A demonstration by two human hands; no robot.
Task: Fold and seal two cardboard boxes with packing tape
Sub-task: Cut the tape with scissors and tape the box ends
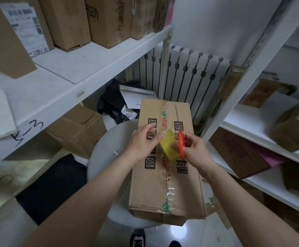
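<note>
A cardboard box (pixel 163 184) lies on a round white table (pixel 107 157) between white shelves (pixel 65 73), radiator (pixel 189 72) behind. The left hand (pixel 143 141) pinches a yellow tape roll (pixel 168 139); the right hand (pixel 196 148) grips red scissors (pixel 181 147).

We log both forearms bare, entering from the lower corners and converging. The left forearm (pixel 91 193) rises from lower left with a fairly straight wrist. The left hand (pixel 143 141) is back-up, its fingers bunched forward and, as far as we can tell, pinching the edge of the tape roll (pixel 169 145). The right forearm (pixel 243 202) comes from lower right. The right hand (pixel 195 148) is curled round the scissors (pixel 181 145) handle. The hands are close, with the roll between them.
</note>
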